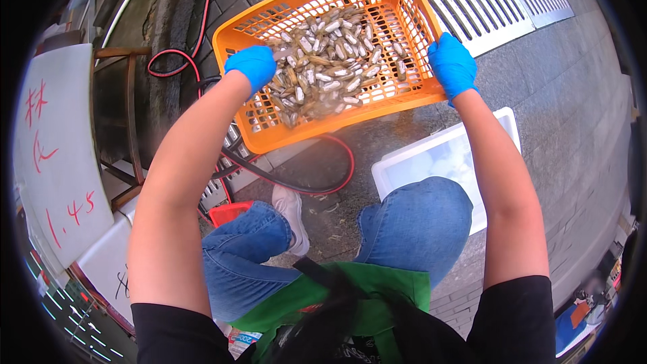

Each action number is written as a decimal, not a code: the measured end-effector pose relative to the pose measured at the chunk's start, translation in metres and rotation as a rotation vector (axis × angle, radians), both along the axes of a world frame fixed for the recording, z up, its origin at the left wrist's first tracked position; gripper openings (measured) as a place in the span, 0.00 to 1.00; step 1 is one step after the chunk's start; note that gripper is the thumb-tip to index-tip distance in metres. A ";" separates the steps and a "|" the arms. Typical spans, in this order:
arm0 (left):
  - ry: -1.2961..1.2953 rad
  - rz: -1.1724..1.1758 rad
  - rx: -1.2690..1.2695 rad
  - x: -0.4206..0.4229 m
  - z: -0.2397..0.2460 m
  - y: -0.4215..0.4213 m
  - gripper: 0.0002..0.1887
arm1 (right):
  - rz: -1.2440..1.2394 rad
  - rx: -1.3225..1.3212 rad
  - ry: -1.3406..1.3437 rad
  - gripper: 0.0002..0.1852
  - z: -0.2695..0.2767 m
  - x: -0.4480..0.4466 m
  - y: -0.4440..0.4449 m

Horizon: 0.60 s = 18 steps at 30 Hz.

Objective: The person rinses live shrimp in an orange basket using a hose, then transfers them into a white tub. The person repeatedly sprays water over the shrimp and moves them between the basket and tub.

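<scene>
An orange plastic basket (404, 98) with slotted walls hangs tilted in front of me. Many elongated clams, apparently razor clams (328, 60) with brown and whitish shells, are heaped in its middle and left; a couple lie apart at the right. My left hand (251, 68), in a blue glove, is closed at the left wall, its fingertips hidden. The right rim is gripped by my right hand (453, 66), also blue-gloved. Near the basket's front edge some clams look blurred. Below it to the right, a white plastic tub (376, 174) holds water that reflects the sky.
A red-and-black hose (351, 162) loops over the wet pavement near my shoe (292, 220). Metal drain grates (485, 0) lie beyond the basket at right. White foam boxes (65, 162) with red writing stand at left, beside a brown frame (132, 116). A red container (230, 212) sits by my leg.
</scene>
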<state>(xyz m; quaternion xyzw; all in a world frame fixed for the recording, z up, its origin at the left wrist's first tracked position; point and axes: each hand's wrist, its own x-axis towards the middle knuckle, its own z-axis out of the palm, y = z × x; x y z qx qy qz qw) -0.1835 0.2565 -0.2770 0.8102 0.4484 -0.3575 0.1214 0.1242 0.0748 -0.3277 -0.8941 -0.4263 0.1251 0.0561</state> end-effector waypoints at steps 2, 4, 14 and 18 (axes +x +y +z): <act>-0.165 -0.030 0.018 0.036 0.000 -0.015 0.14 | -0.007 -0.013 0.001 0.14 -0.001 0.001 0.000; -0.194 -0.076 -0.018 0.066 0.002 -0.026 0.13 | -0.012 -0.023 0.006 0.14 -0.001 -0.002 0.002; 0.014 0.070 -0.030 -0.016 -0.004 0.019 0.12 | -0.017 -0.032 0.011 0.13 0.008 -0.005 0.001; 0.157 -0.333 -0.080 -0.024 -0.021 0.005 0.14 | 0.004 0.010 0.011 0.13 0.002 -0.004 0.002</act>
